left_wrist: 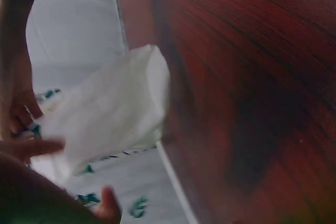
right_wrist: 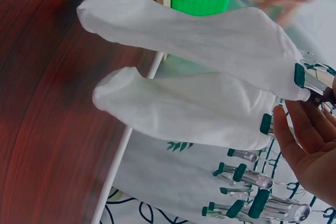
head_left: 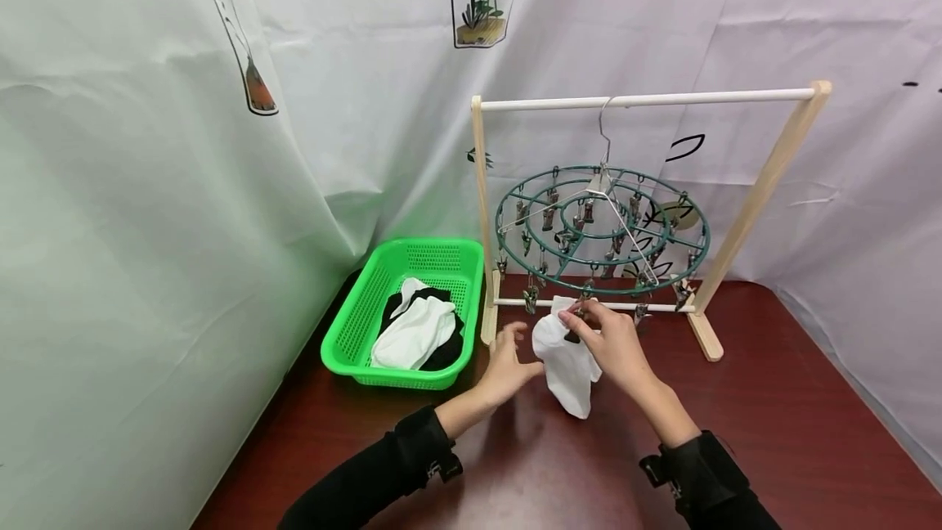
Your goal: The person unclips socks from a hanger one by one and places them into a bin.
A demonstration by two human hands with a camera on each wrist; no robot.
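Observation:
Two white socks (head_left: 567,362) hang from the front of a round green clip hanger (head_left: 599,182). In the right wrist view, one white sock (right_wrist: 199,40) hangs from a metal clip (right_wrist: 315,83) with green tips, and a second sock (right_wrist: 184,108) hangs beside it from another clip. My right hand (head_left: 614,346) pinches the first sock's clip. To the left of the socks, my left hand (head_left: 508,366) is held with its fingers spread and holds nothing. The left wrist view shows a sock (left_wrist: 110,108) beyond blurred left-hand fingers.
A green basket (head_left: 405,380) on the left holds white socks (head_left: 415,334) and black socks (head_left: 445,354). The hanger hooks over the white bar (head_left: 545,105) of a wooden stand (head_left: 761,186). Several unused clips dangle from its rings. Printed white cloth surrounds the dark red table (head_left: 795,415).

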